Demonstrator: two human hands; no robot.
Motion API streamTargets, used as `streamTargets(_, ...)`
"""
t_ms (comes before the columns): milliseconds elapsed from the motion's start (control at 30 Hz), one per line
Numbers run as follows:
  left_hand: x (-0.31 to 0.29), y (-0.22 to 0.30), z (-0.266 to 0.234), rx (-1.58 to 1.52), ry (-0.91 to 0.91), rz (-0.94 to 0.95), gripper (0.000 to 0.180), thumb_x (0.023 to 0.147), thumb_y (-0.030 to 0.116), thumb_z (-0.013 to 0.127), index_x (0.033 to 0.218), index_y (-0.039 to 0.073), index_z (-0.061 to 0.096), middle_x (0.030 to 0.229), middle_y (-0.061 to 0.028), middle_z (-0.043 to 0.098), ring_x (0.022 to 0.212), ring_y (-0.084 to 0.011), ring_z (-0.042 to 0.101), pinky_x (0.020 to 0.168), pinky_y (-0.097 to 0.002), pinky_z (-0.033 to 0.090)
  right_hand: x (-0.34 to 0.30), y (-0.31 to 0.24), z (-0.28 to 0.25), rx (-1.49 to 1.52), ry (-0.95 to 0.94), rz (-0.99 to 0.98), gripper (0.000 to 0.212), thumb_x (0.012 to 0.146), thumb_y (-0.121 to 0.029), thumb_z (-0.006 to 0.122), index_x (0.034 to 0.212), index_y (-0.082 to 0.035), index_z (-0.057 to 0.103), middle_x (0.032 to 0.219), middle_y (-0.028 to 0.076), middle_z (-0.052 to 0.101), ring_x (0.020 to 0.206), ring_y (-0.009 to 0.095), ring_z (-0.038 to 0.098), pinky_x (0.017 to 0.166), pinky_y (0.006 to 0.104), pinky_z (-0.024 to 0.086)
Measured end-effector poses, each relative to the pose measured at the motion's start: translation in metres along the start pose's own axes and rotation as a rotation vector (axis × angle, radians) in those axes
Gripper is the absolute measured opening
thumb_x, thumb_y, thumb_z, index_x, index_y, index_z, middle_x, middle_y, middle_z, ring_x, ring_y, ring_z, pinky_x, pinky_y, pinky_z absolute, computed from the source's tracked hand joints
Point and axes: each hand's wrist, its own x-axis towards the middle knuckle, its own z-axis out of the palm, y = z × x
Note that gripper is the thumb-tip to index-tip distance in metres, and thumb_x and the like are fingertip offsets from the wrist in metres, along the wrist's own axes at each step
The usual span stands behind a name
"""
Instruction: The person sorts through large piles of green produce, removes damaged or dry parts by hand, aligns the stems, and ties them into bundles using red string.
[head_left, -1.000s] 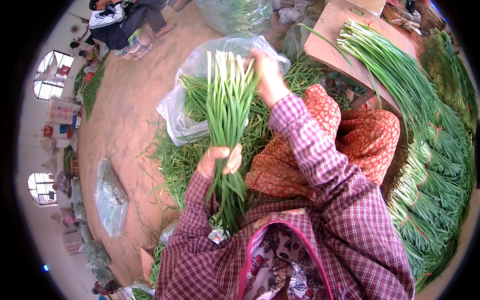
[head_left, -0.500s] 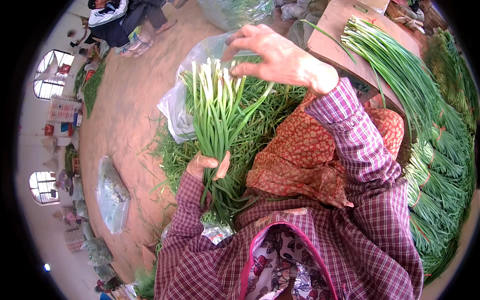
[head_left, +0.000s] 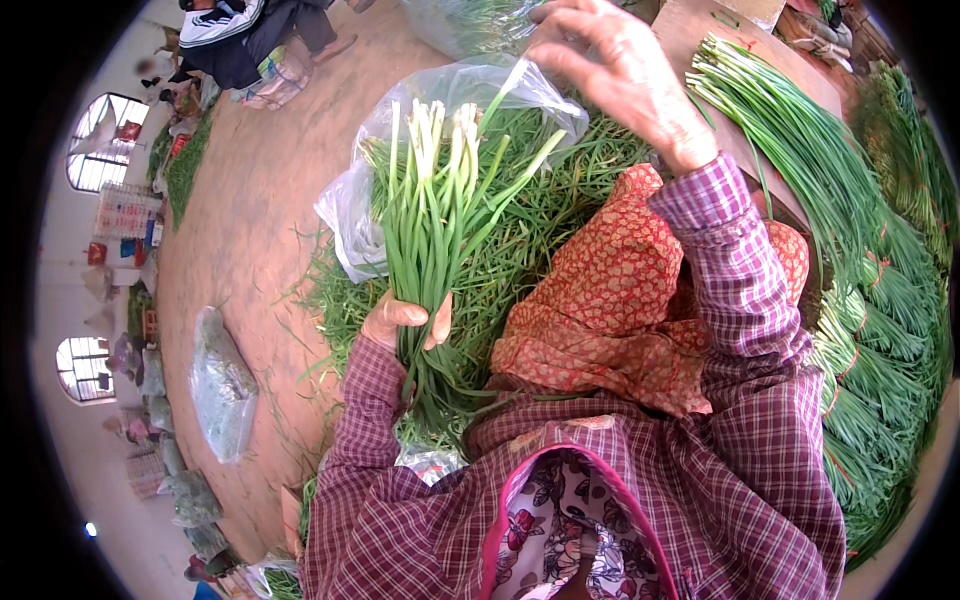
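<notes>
My left hand (head_left: 400,318) is wrapped round a bunch of chives (head_left: 425,225), holding it upright with the white root ends up and the green leaves hanging below. Above and right of the bunch, my right hand (head_left: 625,80) has its fingertips pinched at the pale end of a single chive stalk (head_left: 497,98), which slants up out of the bunch. A clear plastic bag (head_left: 345,225) lies behind the bunch. Loose green leaves (head_left: 530,240) are heaped under and around both hands, beside my red flowered trouser leg (head_left: 610,290).
On the right, a board (head_left: 680,25) carries a loose pile of chives (head_left: 790,130), with several tied bundles (head_left: 870,350) stacked nearer. A filled plastic bag (head_left: 222,390) lies on the reddish floor at left. Another person (head_left: 255,40) sits at the far left.
My right hand has moved up and right, away from the bunch's root ends, drawing a stalk upward. My left hand keeps the bunch in nearly the same place.
</notes>
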Motion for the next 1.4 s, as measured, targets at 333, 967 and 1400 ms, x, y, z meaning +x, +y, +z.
streamTargets(333,-0.042,-0.012,-0.036,0.067,0.201,-0.103,0.042,0.065,0.021,0.076,0.095,-0.004,0.062,0.072,-0.0165,0.066,0.056,-0.0241,0.062,0.043,-0.0331,0.048,0.011,0.099,-0.108,-0.376,0.564,0.290,0.021,0.090,-0.019,0.066,0.098,0.000,0.066,0.084,0.010,0.066,0.075,0.014,0.060,0.068,0.0313,0.048)
streamTargets(967,-0.035,0.008,-0.035,0.171,0.125,-0.095,0.066,0.061,0.009,0.080,0.118,-0.007,0.053,0.078,-0.0187,0.066,0.058,-0.0296,0.065,0.045,-0.0377,0.049,-0.014,-0.029,0.062,0.309,-0.924,0.272,0.043,0.093,-0.039,0.062,0.114,-0.002,0.068,0.101,0.016,0.072,0.090,0.024,0.069,0.086,0.0348,0.054)
streamTargets(1400,-0.032,0.009,-0.023,0.121,0.156,0.001,0.068,0.065,0.005,0.081,0.124,-0.006,0.049,0.080,-0.0196,0.067,0.060,-0.0306,0.066,0.043,-0.0371,0.047,-0.027,0.008,0.039,0.093,-0.274,-0.137,0.039,0.088,-0.037,0.066,0.118,-0.012,0.065,0.110,0.013,0.063,0.107,0.034,0.060,0.091,0.0409,0.050)
